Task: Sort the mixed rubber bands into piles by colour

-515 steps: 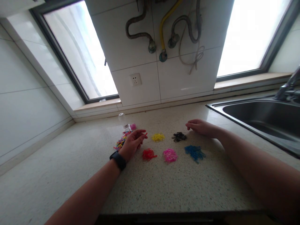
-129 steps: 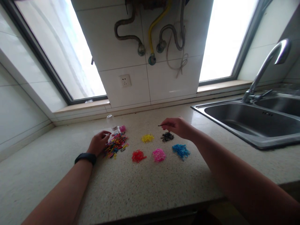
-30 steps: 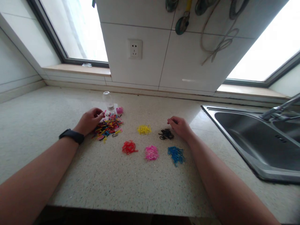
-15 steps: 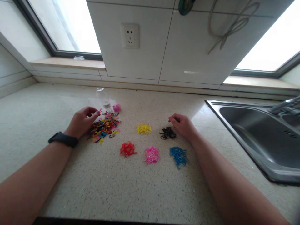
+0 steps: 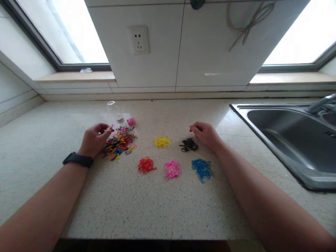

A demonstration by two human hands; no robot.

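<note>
Sorting of small elastic bands by colour appears partly done, judged from how the piles lie on the speckled countertop (image 5: 162, 206).

Largest first. The countertop runs from the near edge to the tiled wall; a steel sink (image 5: 286, 129) sits at the right, well apart from the work. The mixed pile of bands (image 5: 119, 143) lies left of centre and is the biggest heap: many colours tangled together, so a fair share of sorting is left.

Five single-colour piles are laid out to its right in two rows. Far row: yellow pile (image 5: 162, 141), black pile (image 5: 188, 145). Near row: red pile (image 5: 146, 165), pink pile (image 5: 172, 169), blue pile (image 5: 202, 168). Each is small and apart from its neighbours. Together they look comparable to or smaller than the unsorted heap; estimate roughly half done or less.

Left hand (image 5: 94, 140), with a dark wristband (image 5: 77, 159), rests at the left edge of the mixed pile, fingers curled with thumb and forefinger pinched on what looks like a pink band at the pile's far edge. Right hand (image 5: 207, 134) sits just right of the black pile, fingers curled loosely; whether it holds a band cannot be told.

A clear small bottle (image 5: 114, 112) lies tipped just beyond the mixed pile, with a pink cap (image 5: 131, 121) beside it.
</note>
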